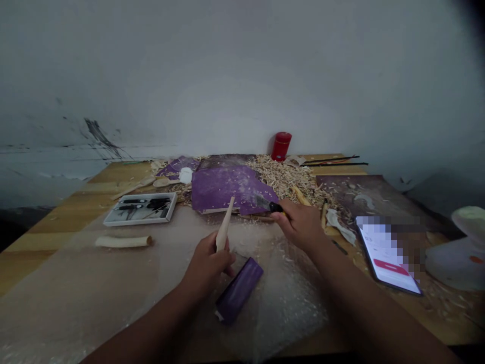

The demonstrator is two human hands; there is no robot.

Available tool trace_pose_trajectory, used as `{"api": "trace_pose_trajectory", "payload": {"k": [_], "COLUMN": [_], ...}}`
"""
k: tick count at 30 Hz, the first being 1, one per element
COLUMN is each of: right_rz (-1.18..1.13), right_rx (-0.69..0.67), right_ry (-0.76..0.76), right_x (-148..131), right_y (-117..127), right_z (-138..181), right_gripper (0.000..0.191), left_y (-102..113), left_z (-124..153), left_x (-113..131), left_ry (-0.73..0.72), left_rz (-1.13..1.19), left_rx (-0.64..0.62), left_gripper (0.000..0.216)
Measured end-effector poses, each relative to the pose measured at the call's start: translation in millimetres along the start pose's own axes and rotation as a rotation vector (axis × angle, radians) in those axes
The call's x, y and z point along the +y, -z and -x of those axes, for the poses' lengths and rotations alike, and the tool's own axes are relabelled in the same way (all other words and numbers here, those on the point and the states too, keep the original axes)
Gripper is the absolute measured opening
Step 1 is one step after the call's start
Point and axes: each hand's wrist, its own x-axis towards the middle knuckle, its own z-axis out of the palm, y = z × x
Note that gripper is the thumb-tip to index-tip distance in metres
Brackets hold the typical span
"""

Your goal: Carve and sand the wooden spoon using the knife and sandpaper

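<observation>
My left hand (208, 263) is closed around a pale carved wooden stick (226, 222) that points up and away from me. My right hand (301, 222) is closed on a small knife (267, 204) with a black collar, its blade pointing left toward the stick's tip. The blade and the stick are a little apart. Just below my left hand a purple block (239, 289) lies on clear bubble wrap (288, 298). Behind the stick sits a purple board (223, 189) dusted with shavings.
Wood shavings (284, 177) are heaped at the back by a red cylinder (281, 146). A tray of tools (142, 208) and a wooden rod (123, 241) lie left. A lit phone (388, 258) and a white object (460, 253) sit right. Wooden spoons (134, 187) lie behind the tray.
</observation>
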Motion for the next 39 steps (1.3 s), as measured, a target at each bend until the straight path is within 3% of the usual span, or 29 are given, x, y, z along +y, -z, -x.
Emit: {"api": "trace_pose_trajectory", "payload": {"k": [3, 11, 19, 23, 33, 39], "right_rz": [-0.151, -0.393, -0.452, -0.473, -0.151, 0.033], "right_rx": [0.009, -0.263, -0.448, -0.501, -0.385, -0.279], "right_ry": [0.022, 0.217, 0.254, 0.274, 0.271, 0.129], "right_x": [-5.9, -42.6, -55.1, -50.8, -45.8, -29.4], "right_y": [-5.7, -13.9, -7.7, -5.2, -6.9, -2.4], "right_z": [3.2, 8.8, 14.2, 10.8, 10.3, 3.4], "right_gripper": [0.047, 0.030, 0.036, 0.040, 0.046, 0.047], "left_y": [-2.3, -7.1, -9.9, -9.3, -9.1, -6.8], "left_z": [-4.6, -5.5, -1.5, 0.2, 1.0, -0.4], "left_x": [-0.1, 3.7, 14.2, 9.8, 9.5, 7.7], "left_ry": [0.010, -0.084, -0.190, -0.170, -0.109, -0.049], "left_rz": [-0.077, -0.386, -0.622, -0.650, -0.599, -0.554], "left_rx": [0.035, 0.096, 0.117, 0.062, 0.052, 0.061], "left_gripper": [0.014, 0.007, 0.005, 0.006, 0.014, 0.007]}}
